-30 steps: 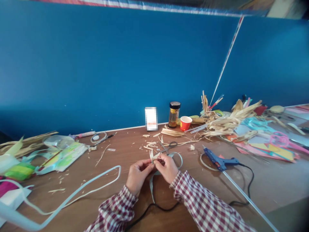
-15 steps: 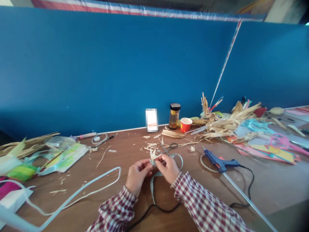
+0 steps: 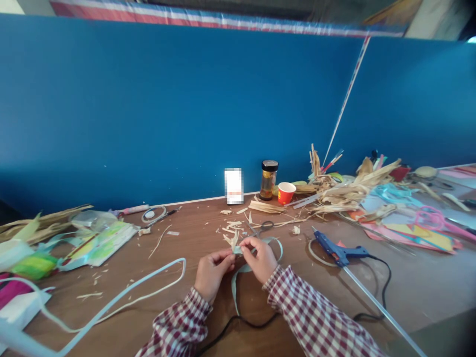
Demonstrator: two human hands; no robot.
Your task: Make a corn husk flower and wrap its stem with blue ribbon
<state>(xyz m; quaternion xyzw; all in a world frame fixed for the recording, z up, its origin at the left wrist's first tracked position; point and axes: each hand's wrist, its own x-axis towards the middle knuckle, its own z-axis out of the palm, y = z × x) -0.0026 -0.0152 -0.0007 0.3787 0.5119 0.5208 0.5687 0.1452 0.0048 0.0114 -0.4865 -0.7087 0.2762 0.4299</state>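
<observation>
My left hand (image 3: 211, 271) and my right hand (image 3: 261, 258) meet over the brown table (image 3: 186, 297), fingers pinched together. Between them they hold a small pale corn-husk piece (image 3: 234, 242) whose tips stick up, together with a light blue strip (image 3: 238, 277) that loops down towards me and round behind my right hand. Both sleeves are red and white check. Grey scissors (image 3: 262, 227) lie just beyond my right hand among husk scraps.
A blue glue gun (image 3: 336, 250) with a black cord lies to the right. At the back stand a black-lidded jar (image 3: 268, 179), a red paper cup (image 3: 286, 192) and a heap of dried husks (image 3: 349, 191). Coloured paper sits far right, green and pink material far left.
My hands have turned the husk piece a little, so its tips lean left and lower. The view has shifted slightly downward.
</observation>
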